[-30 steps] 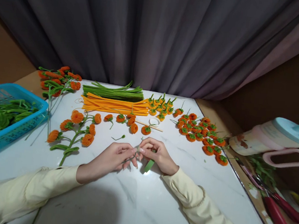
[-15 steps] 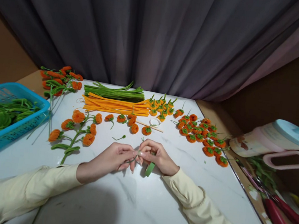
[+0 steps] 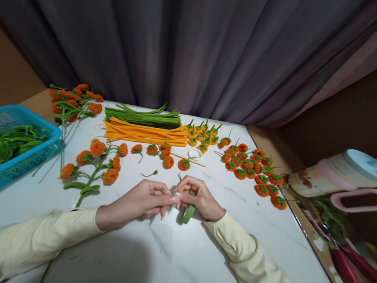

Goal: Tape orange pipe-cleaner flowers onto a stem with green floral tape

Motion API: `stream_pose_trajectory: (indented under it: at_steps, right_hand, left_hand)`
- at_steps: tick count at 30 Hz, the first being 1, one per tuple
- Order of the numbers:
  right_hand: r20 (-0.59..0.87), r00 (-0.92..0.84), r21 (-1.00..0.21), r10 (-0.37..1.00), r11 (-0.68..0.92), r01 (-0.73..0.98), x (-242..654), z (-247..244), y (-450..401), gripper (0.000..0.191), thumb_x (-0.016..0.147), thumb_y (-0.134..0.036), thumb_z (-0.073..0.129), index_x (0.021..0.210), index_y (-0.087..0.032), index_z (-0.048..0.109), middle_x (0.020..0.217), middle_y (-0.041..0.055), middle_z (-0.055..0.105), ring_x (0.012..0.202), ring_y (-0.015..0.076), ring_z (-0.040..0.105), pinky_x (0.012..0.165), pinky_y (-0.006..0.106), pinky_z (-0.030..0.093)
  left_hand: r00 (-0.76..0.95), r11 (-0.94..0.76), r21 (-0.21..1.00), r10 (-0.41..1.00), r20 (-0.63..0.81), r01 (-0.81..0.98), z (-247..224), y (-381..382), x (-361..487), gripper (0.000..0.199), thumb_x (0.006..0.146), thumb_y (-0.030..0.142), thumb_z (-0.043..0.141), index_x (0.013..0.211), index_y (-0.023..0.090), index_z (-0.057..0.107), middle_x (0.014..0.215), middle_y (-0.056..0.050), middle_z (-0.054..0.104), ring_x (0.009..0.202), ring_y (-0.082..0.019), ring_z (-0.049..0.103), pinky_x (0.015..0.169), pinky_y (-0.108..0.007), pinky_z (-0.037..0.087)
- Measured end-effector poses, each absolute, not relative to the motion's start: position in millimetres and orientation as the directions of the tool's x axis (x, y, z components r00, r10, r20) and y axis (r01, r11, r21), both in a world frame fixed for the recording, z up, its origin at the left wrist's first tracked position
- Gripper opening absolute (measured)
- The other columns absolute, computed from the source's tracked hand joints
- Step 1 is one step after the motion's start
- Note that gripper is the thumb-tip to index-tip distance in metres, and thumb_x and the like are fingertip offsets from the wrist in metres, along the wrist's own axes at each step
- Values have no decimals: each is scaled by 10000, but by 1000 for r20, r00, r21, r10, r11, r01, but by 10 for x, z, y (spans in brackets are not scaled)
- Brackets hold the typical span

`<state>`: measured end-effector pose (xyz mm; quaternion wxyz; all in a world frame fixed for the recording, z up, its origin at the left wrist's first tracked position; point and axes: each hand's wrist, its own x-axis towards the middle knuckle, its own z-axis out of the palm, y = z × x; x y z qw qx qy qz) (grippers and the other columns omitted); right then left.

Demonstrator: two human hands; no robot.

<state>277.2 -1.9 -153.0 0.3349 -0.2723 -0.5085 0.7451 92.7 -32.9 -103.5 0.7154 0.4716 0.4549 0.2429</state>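
Near the middle of the table, my left hand (image 3: 144,200) and my right hand (image 3: 199,199) meet with thumbs and fingertips pinched together. A roll of green floral tape (image 3: 189,214) hangs on edge under my right hand's fingers. Between the fingertips is a thin green stem, now mostly hidden; a small green tip (image 3: 179,176) pokes out above the right fingers. Just beyond lies a short stem with a green bud (image 3: 154,173). To the left rests a branch of orange chenille flowers (image 3: 95,170) with green leaves.
Orange pipe cleaners (image 3: 145,133) and green pipe cleaners (image 3: 143,117) lie at the back. Several small orange flowers (image 3: 252,167) spread rightward. A blue basket (image 3: 42,152) of green leaves stands left. A tumbler (image 3: 328,173) and red-handled pliers (image 3: 347,271) lie at the right edge.
My left fingertips have shifted slightly right and closed against the right ones. The thin green stem seen in the left fingers earlier is now mostly covered.
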Motion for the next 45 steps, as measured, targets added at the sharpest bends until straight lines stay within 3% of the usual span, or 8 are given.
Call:
stream_pose_trajectory:
  at_steps: [6, 10, 16, 20, 26, 30, 35, 45]
  right_hand:
    - [-66, -617, -938, 784, -260, -229, 2776, -1543, -18, 233, 715, -314, 726, 761, -136, 582, 591, 7, 636, 497, 93, 550, 451, 190, 361]
    - [-69, -614, -928, 786, -277, -250, 2766, -1522, -26, 212, 726, -285, 719, 753, -135, 572, 578, 10, 640, 477, 80, 525, 442, 184, 341]
    - [-63, -623, -902, 779, -311, -298, 2742, -1487, -34, 190, 734, -256, 711, 723, -136, 564, 546, -1, 624, 420, 53, 443, 412, 175, 279]
    - [-47, -598, -912, 800, -279, -301, 2728, -1444, -23, 176, 751, -263, 694, 744, -139, 569, 557, -1, 626, 426, 56, 434, 422, 179, 277]
    - [-25, -500, -941, 866, -190, -281, 2714, -1317, -16, 184, 756, -283, 684, 747, -153, 554, 577, 0, 631, 450, 69, 440, 456, 197, 301]
    - [2, -411, -950, 912, -126, -284, 2710, -1245, -16, 196, 747, -296, 689, 754, -156, 552, 579, -4, 627, 452, 68, 424, 453, 201, 289]
    - [43, -310, -959, 950, -49, -280, 2696, -1178, -35, 217, 730, -313, 699, 741, -158, 546, 596, -8, 624, 447, 57, 409, 445, 199, 286]
    - [8, -285, -979, 958, -51, -199, 2673, -1164, -56, 250, 718, -354, 696, 740, -157, 543, 587, -11, 610, 448, 63, 416, 444, 201, 301]
  left_hand:
    - [377, 311, 913, 838, -394, 263, -1001, -343, 967, 294, 737, 425, 628, 769, 140, 563, 489, 33, 550, 348, -40, 302, 369, -183, 203]
    - [331, 109, 909, 908, -255, 402, -966, -388, 974, 214, 812, 381, 534, 819, 168, 542, 486, 46, 539, 372, -64, 358, 403, -185, 264]
    - [426, -285, 746, 905, 1, 602, -964, -409, 927, 157, 878, 284, 442, 933, 189, 554, 509, 59, 459, 412, -87, 395, 460, -200, 279]
    - [482, -399, 665, 874, 68, 631, -936, -377, 889, 172, 906, 264, 386, 969, 199, 533, 701, 10, 560, 476, -97, 482, 499, -210, 311]
    - [468, -286, 810, 884, 16, 512, -820, -271, 933, 208, 937, 303, 332, 807, 196, 455, 546, 63, 520, 414, -80, 472, 494, -189, 376]
    - [446, -95, 929, 892, -80, 357, -738, -150, 1021, 239, 922, 366, 358, 776, 190, 427, 484, 73, 520, 320, -59, 393, 372, -170, 335]
    - [425, 114, 967, 882, -203, 226, -709, -55, 1069, 276, 892, 413, 415, 739, 183, 419, 471, 63, 512, 306, -49, 360, 304, -150, 282]
    - [398, 68, 990, 910, -113, 125, -966, -108, 1082, 264, 879, 434, 456, 845, 173, 461, 544, 66, 484, 393, -39, 328, 367, -144, 239]
